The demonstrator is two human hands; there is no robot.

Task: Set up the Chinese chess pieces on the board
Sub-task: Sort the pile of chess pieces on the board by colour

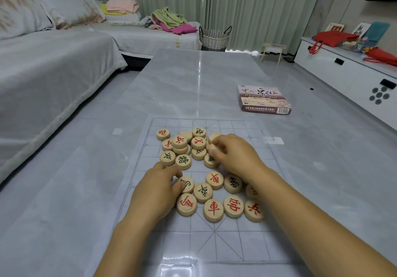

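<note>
Head view: 2 hands (158, 187) (234, 154) grip pieces (213, 210), 1 board (214, 248).

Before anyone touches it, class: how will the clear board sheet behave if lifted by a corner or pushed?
The board sheet looks thin and see-through and lies flat, so it would probably flop when lifted. The table beneath is glossy, so the sheet may slide if pushed. The wooden pieces heaped on it likely help pin it down.

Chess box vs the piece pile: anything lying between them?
Nothing, per the head view: only bare grey tabletop and the empty far corner of the clear gridded board separate the purple cardboard box from the round wooden pieces.
</note>
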